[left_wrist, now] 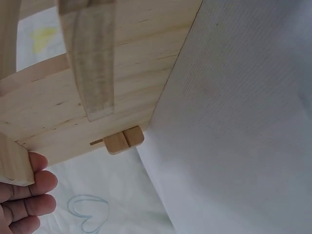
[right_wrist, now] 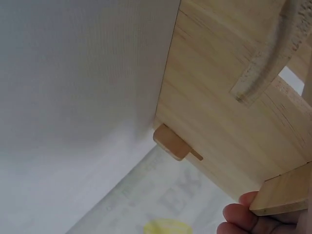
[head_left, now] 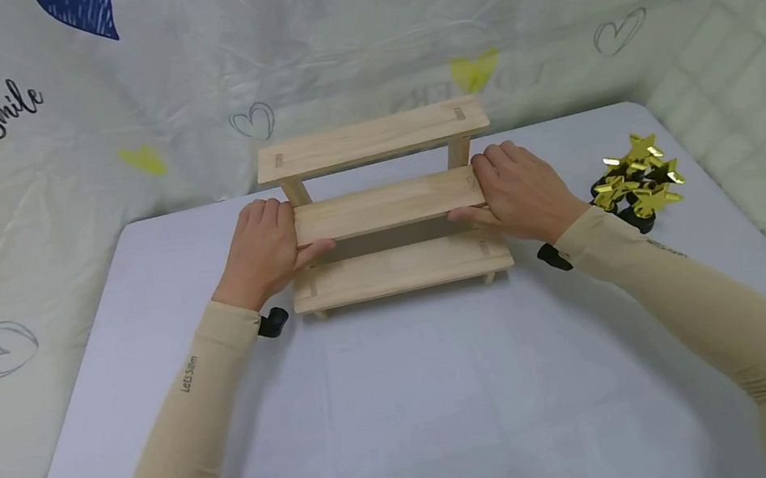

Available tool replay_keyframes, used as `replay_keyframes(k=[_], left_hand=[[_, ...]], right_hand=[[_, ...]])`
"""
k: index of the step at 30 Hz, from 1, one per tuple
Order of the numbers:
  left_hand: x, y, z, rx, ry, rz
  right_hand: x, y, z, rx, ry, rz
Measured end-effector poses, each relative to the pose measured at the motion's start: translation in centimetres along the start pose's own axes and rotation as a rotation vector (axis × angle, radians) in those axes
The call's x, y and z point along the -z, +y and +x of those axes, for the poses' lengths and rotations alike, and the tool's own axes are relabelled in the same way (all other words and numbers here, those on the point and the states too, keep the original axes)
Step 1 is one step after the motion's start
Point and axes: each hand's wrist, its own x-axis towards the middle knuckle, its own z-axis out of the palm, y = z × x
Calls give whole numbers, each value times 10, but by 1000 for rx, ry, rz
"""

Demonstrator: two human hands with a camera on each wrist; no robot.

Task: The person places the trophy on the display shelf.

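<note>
A three-tier wooden stand (head_left: 389,204) of pale boards stands near the back of the table. My left hand (head_left: 261,246) grips the left end of its middle board, thumb along the front edge. At the opposite end of that board, my right hand (head_left: 525,190) holds on the same way. Curled fingers (left_wrist: 41,197) wrap the board's end in the left wrist view; the right wrist view likewise has fingers (right_wrist: 239,214) under the board's corner. A small rounded wooden tab (left_wrist: 116,142) sticks out low on the stand, and a similar tab (right_wrist: 169,141) shows in the right wrist view.
Shiny gold star ornaments with black parts (head_left: 643,182) lie on the table just beyond my right wrist. A pale cloth covers the table (head_left: 415,414). Behind it hangs a white backdrop (head_left: 325,35) printed with hearts and "Smile".
</note>
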Motion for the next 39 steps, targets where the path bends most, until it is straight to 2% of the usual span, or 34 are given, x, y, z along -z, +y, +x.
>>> replay_keyframes(k=[4,8,11,14,22,30,34,39], left_hand=[[0,2,-2,21,-1,1],[1,3,-3,30,12,-4],[2,4,-4,30,32,-7],[1,4,-5,24,64,-10],[-2,3,-9,24,136,20],[-3,6,-12,47,125,42],[-5,8,-13,46,135,42],[-8,11,-12,37,165,49]], right_hand=[[0,0,0,-12,7,21],[0,1,-1,-32,-22,70],[3,5,-5,-60,-48,133],[9,11,-11,-104,-27,181],[30,34,-36,-249,213,300],[43,61,-66,-483,507,405],[49,75,-81,-600,588,454],[60,76,-98,-687,617,568]])
